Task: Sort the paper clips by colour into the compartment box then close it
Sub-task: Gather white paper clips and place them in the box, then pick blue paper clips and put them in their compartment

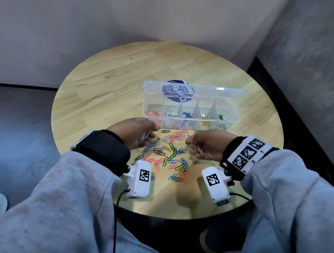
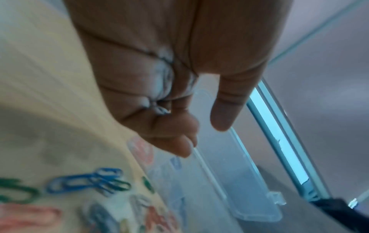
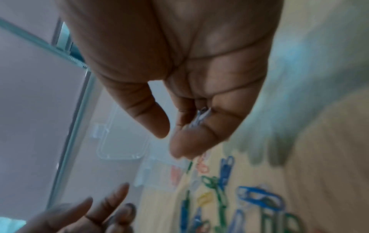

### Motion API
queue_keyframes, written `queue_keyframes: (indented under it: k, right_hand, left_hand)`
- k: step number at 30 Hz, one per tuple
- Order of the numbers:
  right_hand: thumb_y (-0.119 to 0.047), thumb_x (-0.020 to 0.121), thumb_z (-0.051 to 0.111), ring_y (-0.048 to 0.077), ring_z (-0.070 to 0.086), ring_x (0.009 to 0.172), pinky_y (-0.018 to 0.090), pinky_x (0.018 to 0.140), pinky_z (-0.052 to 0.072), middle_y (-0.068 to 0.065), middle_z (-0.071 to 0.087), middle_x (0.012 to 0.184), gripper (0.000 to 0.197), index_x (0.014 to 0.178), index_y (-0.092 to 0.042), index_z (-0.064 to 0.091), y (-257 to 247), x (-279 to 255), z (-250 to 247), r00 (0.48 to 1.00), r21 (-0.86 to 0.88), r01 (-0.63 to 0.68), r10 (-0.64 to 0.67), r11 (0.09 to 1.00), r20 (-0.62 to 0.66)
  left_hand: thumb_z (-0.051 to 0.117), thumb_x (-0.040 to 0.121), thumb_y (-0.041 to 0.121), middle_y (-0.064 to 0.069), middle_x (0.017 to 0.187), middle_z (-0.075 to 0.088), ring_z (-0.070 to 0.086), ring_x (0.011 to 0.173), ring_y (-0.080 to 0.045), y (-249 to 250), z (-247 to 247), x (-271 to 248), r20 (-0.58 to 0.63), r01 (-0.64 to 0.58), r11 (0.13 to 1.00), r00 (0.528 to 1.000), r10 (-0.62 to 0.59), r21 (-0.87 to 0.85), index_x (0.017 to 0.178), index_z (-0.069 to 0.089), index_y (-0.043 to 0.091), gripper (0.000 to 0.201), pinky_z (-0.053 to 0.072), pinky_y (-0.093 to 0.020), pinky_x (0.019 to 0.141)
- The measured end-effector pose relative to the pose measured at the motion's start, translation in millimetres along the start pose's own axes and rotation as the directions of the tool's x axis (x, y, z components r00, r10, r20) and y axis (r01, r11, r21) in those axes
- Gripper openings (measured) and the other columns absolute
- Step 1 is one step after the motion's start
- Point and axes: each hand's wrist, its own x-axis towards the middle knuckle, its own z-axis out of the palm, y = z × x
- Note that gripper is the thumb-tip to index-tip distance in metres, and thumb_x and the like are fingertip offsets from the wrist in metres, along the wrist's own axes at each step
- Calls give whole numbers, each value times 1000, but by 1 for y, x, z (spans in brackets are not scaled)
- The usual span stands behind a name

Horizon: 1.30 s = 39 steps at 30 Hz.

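Note:
A clear compartment box (image 1: 233,113) stands open on the round wooden table (image 1: 110,86), its lid (image 1: 208,91) tilted back. Its compartments hold red, white, blue, yellow and green clips. A loose pile of coloured paper clips (image 1: 169,155) lies in front of it. My left hand (image 1: 139,133) hovers by the box's left front corner, its fingers curled round several white clips (image 1: 144,136) (image 2: 162,83). My right hand (image 1: 204,145) hovers right of the pile and pinches a few white clips (image 1: 199,149) (image 3: 200,117) in curled fingers.
The table sits in a corner between grey walls (image 1: 79,24). Bare wood lies behind and left of the box. Camera units hang from both wrists near the table's front edge (image 1: 178,216). Grey sleeves fill the foreground.

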Motion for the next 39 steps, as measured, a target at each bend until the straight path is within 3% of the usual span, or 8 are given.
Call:
queue_keyframes:
  k: [5, 16, 18, 20, 24, 28, 31, 39]
  right_hand:
    - [12, 87, 22, 21, 61, 57, 23, 53, 56, 17, 53, 78, 32, 86, 2, 52, -23, -2, -6, 994, 292, 104, -109, 951, 1]
    - [13, 88, 25, 16, 43, 64, 20, 62, 41, 10, 43, 76, 29, 88, -1, 50, -70, 19, 21, 954, 272, 280, -237, 920, -182]
    - [13, 89, 25, 31, 60, 88, 25, 84, 47, 22, 58, 103, 34, 106, 3, 52, -68, 24, 21, 956, 289, 287, -253, 913, -150]
    - [15, 89, 23, 43, 35, 135, 39, 113, 33, 34, 33, 144, 45, 128, 10, 44, -65, 26, 22, 950, 284, 306, -271, 909, -158]
    - [14, 89, 27, 32, 45, 132, 31, 103, 41, 25, 47, 139, 43, 122, 3, 53, -62, 24, 18, 931, 222, 356, -322, 908, -173]
    - [11, 90, 34, 17, 60, 81, 25, 75, 50, 8, 60, 91, 32, 89, -9, 58, -53, 13, 12, 917, -13, 386, -385, 923, -104]
    - [6, 89, 44, 14, 55, 64, 23, 57, 46, 3, 57, 75, 26, 80, -15, 57, -42, 4, 7, 915, -351, 355, -399, 866, -60]
    - [-14, 85, 57, 5, 48, 60, 19, 54, 39, -11, 51, 68, 12, 94, -17, 64, -11, 4, 27, 958, -906, 146, -286, 398, 29]
  left_hand:
    - [41, 92, 8, -12, 86, 57, 60, 75, -20, 15, 5, 4, 51, -73, 848, 992, 117, -524, 92, 59, 6, 17, 56, -19, 60]
    - [39, 87, 17, -5, 93, 46, 50, 81, -12, 39, 34, 26, 25, -155, 716, 972, 235, -681, 108, 50, 6, 27, 42, -23, 76]
    - [41, 84, 20, -6, 119, 51, 50, 113, -13, 40, 37, 28, -4, -193, 687, 964, 266, -700, 112, 52, 7, 33, 40, -24, 93]
    - [33, 90, 18, -12, 147, 37, 28, 142, -18, 41, 36, 27, -37, -216, 665, 961, 273, -715, 118, 52, 8, 35, 27, -31, 111]
    - [27, 93, 13, -14, 147, 38, 28, 142, -20, 38, 30, 26, -73, -240, 672, 961, 267, -701, 127, 50, 7, 41, 28, -31, 111]
    - [35, 91, 3, -6, 101, 62, 62, 93, -19, 34, 21, 22, -55, -245, 875, 968, 245, -418, 97, 59, 14, 27, 48, -26, 80]
    - [43, 92, 6, -1, 77, 56, 53, 64, -14, 25, 9, 16, -27, -177, 978, 983, 182, 112, 85, 56, 20, 20, 42, -23, 58]
    - [60, 82, 19, 5, 82, 57, 52, 82, -17, -12, -12, 3, -162, 94, 553, 984, 74, 828, 99, 64, 21, 18, 37, -22, 66]
